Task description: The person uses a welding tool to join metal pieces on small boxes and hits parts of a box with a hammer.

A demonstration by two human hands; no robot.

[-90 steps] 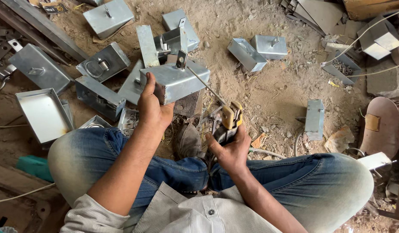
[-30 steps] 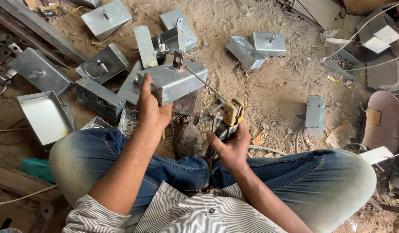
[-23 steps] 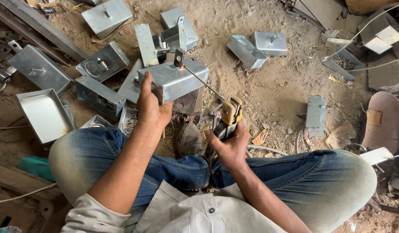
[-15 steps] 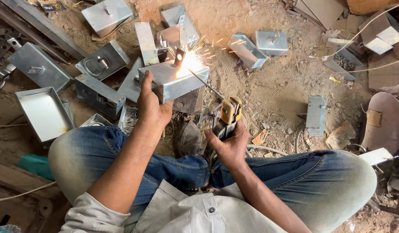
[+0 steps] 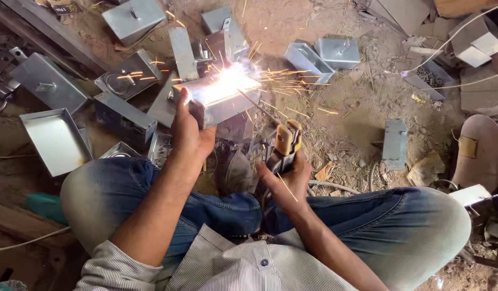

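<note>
Arc's much brighter now, sparks flying wider! My left hand (image 5: pixel 188 132) clamps the one metal box (image 5: pixel 219 102) (on the dirt ahead), my right hand (image 5: pixel 284 180) fists one electrode holder (image 5: pixel 284 143).

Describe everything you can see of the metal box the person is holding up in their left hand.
The metal box is a grey, rectangular sheet-metal piece, held above the dirt floor in front of the knees. The left hand grips its near left end. A thin rod from the yellow-handled holder in the right hand meets its top, where a bright white glare throws orange sparks and hides that face.
</note>
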